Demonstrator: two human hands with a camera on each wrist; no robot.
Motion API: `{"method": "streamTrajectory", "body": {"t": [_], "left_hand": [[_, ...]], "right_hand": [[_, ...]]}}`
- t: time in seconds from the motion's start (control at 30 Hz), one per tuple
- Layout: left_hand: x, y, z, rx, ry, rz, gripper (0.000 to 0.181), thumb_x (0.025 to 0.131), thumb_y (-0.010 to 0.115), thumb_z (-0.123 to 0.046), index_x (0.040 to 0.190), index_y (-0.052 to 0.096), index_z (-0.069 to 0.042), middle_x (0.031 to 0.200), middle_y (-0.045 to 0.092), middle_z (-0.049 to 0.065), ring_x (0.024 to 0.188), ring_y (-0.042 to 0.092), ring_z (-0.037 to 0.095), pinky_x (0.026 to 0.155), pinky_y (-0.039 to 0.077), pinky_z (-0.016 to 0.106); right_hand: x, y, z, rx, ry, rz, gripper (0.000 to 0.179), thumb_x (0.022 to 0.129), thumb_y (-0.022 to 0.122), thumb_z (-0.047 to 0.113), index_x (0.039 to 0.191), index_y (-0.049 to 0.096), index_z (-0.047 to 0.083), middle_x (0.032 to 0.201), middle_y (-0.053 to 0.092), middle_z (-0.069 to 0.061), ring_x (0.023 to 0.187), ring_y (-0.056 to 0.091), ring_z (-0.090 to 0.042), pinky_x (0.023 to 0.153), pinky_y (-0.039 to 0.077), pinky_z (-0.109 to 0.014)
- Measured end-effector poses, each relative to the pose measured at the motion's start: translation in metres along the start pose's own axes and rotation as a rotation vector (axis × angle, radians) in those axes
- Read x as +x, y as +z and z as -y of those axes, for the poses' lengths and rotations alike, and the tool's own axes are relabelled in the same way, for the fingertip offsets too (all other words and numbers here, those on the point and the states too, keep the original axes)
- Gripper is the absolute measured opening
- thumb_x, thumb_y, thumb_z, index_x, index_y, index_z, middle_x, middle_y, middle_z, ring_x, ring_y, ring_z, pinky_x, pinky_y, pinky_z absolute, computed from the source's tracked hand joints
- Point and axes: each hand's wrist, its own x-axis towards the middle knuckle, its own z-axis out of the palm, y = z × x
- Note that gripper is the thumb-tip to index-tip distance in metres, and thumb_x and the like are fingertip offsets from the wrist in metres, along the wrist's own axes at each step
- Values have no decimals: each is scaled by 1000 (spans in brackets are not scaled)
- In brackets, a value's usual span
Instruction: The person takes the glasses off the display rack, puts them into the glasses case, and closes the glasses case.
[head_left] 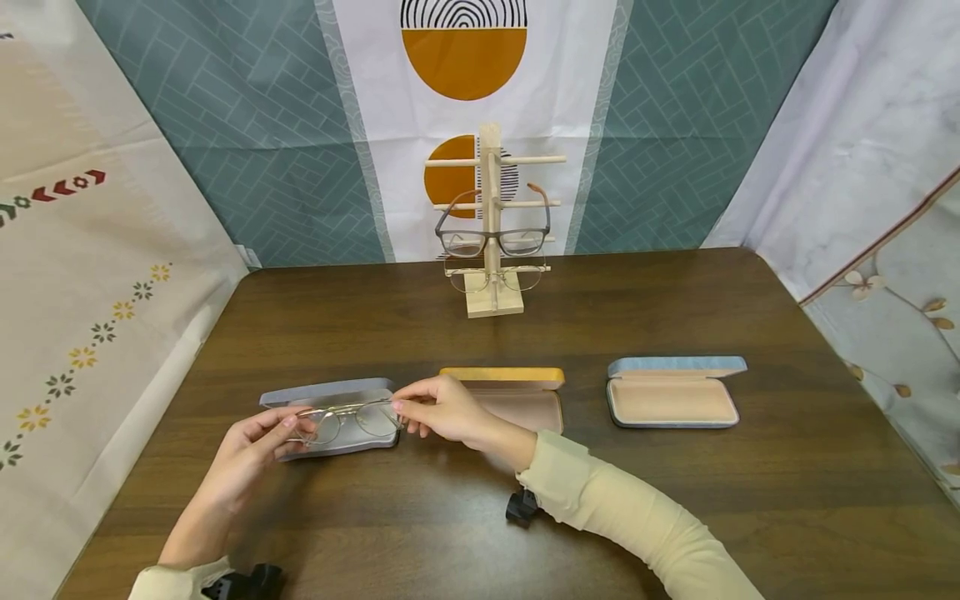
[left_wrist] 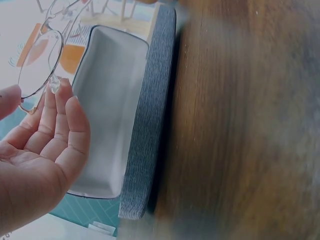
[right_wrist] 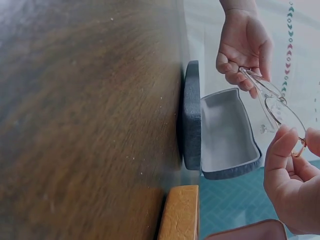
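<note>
Held level between both hands is a pair of thin metal-framed eyeglasses point(head_left: 346, 409), its temples folded in behind the lenses. My left hand point(head_left: 251, 446) pinches one end of the frame between thumb and fingers. At the opposite end my right hand point(head_left: 447, 408) grips the frame's corner, as the right wrist view also shows with the hand point(right_wrist: 295, 187) at the hinge. Below and behind the glasses lies an open grey glasses case point(head_left: 352, 447) with a pale lining point(left_wrist: 107, 110). The glasses overlap this case in the head view.
A yellow open case point(head_left: 502, 374) sits behind my right wrist, partly hidden by it. Farther right lies a blue open case point(head_left: 673, 404). At the table's back stands a wooden display rack point(head_left: 490, 179) bearing dark-framed glasses point(head_left: 492, 236) and a thin-rimmed pair point(head_left: 522, 277).
</note>
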Motion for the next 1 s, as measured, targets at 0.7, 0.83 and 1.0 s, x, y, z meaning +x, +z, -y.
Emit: {"method": "streamTrajectory", "body": {"t": [0.7, 0.83, 1.0], "left_hand": [[-4, -14, -6, 60, -112, -45, 40, 94, 51, -20, 121, 49, 11, 97, 66, 6, 90, 62, 16, 70, 53, 29], [-6, -16, -8, 47, -94, -22, 34, 96, 48, -14, 121, 50, 9, 97, 66, 7, 90, 62, 15, 68, 53, 28], [-6, -8, -23, 46, -77, -20, 26, 96, 44, -5, 117, 56, 5, 95, 66, 5, 87, 63, 14, 66, 53, 28]], "right_hand": [[13, 16, -3, -14, 12, -10, 18, 86, 61, 2, 101, 66, -6, 71, 63, -11, 57, 56, -18, 55, 52, -35], [16, 18, -4, -9, 13, -13, 20, 84, 62, 0, 102, 65, -7, 75, 63, -18, 60, 58, -21, 58, 52, -41], [18, 20, -5, -15, 44, -46, 17, 83, 63, -2, 99, 66, -6, 76, 64, -18, 59, 58, -19, 57, 53, -39]]}}
